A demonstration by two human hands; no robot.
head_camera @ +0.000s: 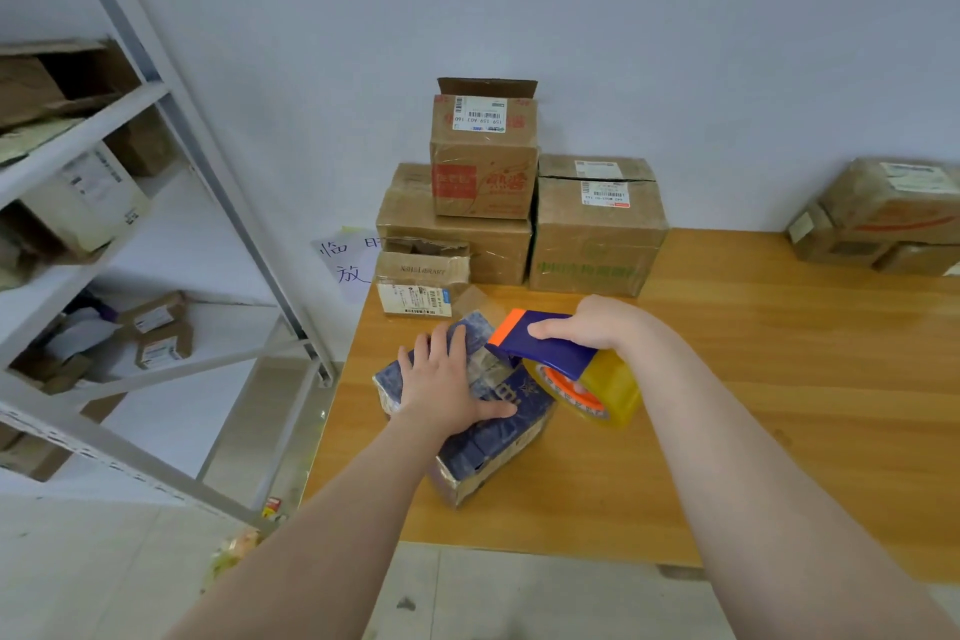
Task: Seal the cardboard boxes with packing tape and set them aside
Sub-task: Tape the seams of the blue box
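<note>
A dark blue cardboard box lies on the wooden table near its left front corner. My left hand presses flat on the box's top, fingers spread. My right hand grips a blue and orange tape dispenser with a yellowish tape roll, held at the box's far right edge. A strip of clear tape stands up past the box's far end.
Several brown cardboard boxes are stacked against the wall at the table's back, one small box in front. More boxes sit at the far right. A metal shelving rack with parcels stands to the left.
</note>
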